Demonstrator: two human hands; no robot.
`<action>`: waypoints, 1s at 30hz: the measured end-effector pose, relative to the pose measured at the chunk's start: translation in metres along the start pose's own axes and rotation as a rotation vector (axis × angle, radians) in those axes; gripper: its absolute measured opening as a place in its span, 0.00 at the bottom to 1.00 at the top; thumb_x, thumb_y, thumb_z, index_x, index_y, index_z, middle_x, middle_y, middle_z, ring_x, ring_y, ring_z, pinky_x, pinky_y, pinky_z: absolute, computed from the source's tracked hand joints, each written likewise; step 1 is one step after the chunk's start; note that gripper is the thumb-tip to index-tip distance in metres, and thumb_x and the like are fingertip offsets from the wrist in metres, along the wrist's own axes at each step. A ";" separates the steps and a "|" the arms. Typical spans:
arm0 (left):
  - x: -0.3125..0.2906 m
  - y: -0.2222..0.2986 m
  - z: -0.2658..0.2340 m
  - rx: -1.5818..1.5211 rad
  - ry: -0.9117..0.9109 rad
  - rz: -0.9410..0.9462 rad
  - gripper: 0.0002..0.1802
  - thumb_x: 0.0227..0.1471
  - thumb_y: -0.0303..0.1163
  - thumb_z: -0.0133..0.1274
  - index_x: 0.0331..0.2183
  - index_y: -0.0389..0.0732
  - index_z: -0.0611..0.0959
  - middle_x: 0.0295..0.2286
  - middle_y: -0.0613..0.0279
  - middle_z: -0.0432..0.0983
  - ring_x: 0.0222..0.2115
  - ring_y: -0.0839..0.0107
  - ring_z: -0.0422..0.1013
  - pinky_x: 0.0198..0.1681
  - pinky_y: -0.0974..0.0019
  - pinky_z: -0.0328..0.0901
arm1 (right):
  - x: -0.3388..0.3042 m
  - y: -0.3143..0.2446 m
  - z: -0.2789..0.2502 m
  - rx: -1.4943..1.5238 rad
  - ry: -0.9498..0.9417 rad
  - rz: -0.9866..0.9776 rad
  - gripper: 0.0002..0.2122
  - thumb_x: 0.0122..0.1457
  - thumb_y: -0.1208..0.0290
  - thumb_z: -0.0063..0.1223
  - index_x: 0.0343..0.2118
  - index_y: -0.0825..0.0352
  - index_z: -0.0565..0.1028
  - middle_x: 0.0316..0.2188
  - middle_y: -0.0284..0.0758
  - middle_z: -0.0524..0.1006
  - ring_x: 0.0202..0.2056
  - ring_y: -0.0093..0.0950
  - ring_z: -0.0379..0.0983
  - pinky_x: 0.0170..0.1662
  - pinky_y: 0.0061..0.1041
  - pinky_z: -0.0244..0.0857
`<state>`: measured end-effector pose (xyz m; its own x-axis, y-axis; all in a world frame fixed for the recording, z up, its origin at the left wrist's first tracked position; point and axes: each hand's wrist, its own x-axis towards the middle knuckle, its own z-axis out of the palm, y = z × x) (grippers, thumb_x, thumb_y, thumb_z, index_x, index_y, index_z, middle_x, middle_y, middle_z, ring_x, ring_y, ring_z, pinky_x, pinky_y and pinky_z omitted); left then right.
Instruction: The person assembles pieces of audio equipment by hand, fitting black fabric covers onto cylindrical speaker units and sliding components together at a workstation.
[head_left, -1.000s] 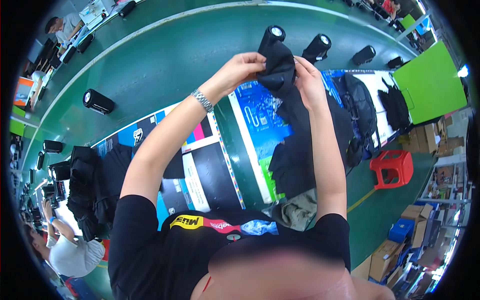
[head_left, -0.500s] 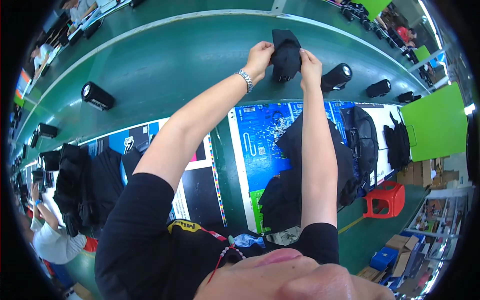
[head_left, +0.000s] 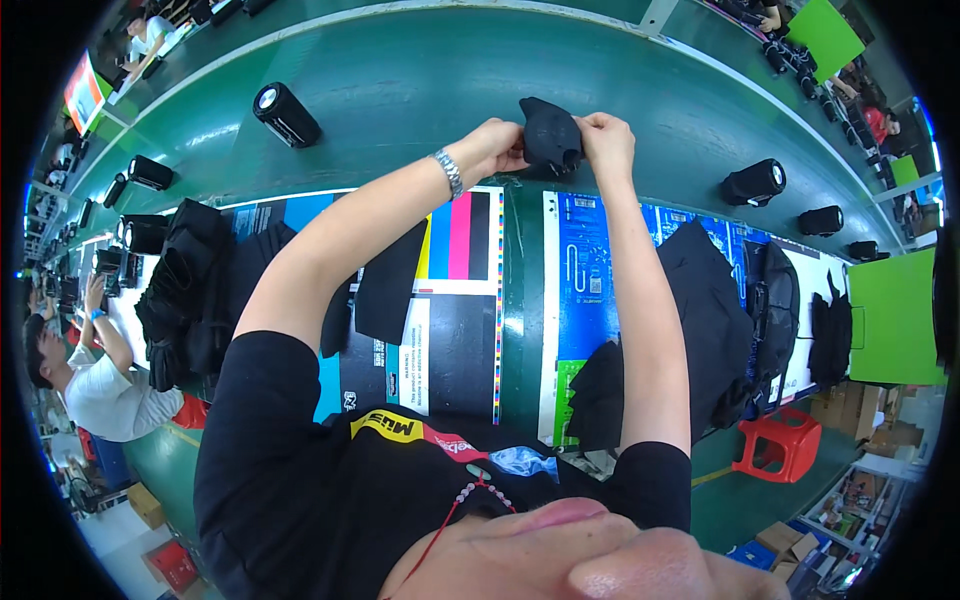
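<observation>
Upper centre: left hand [head_left: 494,146], right hand [head_left: 607,145], fingers pinched on opposite edges of cloth [head_left: 550,132]. Apparent step: spreading cloth; next move calls for even grip.

A red plastic stool [head_left: 797,449] stood on the green floor [head_left: 715,510], near some brown cardboard boxes [head_left: 848,410]. A big, flat, bright green board [head_left: 898,318] was near the boxes too. Far to the left was a person in a white short-sleeved shirt [head_left: 122,400].
</observation>
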<state>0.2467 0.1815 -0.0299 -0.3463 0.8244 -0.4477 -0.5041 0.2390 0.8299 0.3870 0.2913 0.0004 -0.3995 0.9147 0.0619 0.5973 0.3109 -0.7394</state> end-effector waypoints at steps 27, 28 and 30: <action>0.074 -0.036 0.083 0.424 0.214 0.929 0.23 0.56 0.41 0.48 0.34 0.25 0.80 0.45 0.43 0.71 0.47 0.56 0.68 0.50 0.61 0.61 | 0.013 0.086 -0.025 -0.254 0.060 0.119 0.09 0.50 0.63 0.51 0.30 0.57 0.81 0.31 0.42 0.79 0.38 0.43 0.75 0.42 0.38 0.68; 0.061 -0.028 0.090 0.116 0.205 0.882 0.28 0.59 0.46 0.44 0.32 0.26 0.81 0.43 0.44 0.74 0.44 0.58 0.70 0.48 0.62 0.62 | 0.012 0.082 -0.022 -0.244 0.079 0.140 0.08 0.50 0.64 0.51 0.29 0.59 0.81 0.30 0.43 0.79 0.37 0.44 0.75 0.41 0.37 0.68; 0.029 -0.018 0.107 0.050 0.056 0.666 0.32 0.59 0.51 0.39 0.33 0.27 0.81 0.39 0.46 0.75 0.41 0.60 0.71 0.46 0.64 0.64 | 0.011 0.091 -0.021 -0.125 0.152 0.126 0.09 0.51 0.64 0.52 0.29 0.60 0.81 0.29 0.44 0.79 0.36 0.43 0.76 0.40 0.36 0.68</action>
<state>0.3299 0.2559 -0.0219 -0.6117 0.7768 0.1498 -0.1320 -0.2869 0.9488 0.4514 0.3345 -0.0521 -0.2123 0.9738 0.0814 0.7209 0.2123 -0.6597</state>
